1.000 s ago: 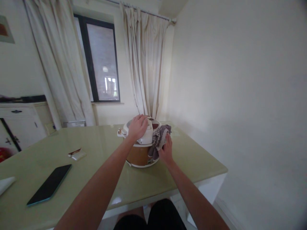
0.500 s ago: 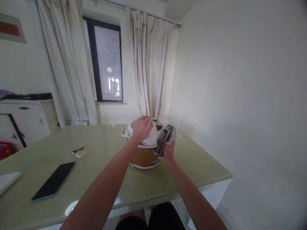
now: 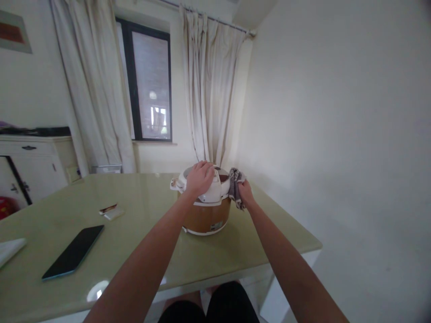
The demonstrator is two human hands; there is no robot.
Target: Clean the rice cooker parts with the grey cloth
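A round rice cooker [image 3: 205, 217] with a white lid and a brown-orange body stands upright on the table. My left hand [image 3: 201, 178] lies on top of the lid, its fingers stretched forward over it and holding nothing. In my right hand [image 3: 245, 193] is a grey-and-white patterned cloth [image 3: 235, 185], bunched between closed fingers. The cloth is against the cooker's upper right side. My fingertips there are partly hidden by the fabric.
The glossy green table [image 3: 141, 193] also bears a black tablet [image 3: 73, 252], a small packet [image 3: 112, 212] and a white object [image 3: 10, 250] at the left edge. A bare wall [image 3: 336, 112] rises to the right, and curtains [image 3: 208, 89] hang behind the cooker.
My right hand has moved the cloth rightward and slightly up, from the cooker's front right to its right side. My left hand stays on the lid. The view has shifted slightly.
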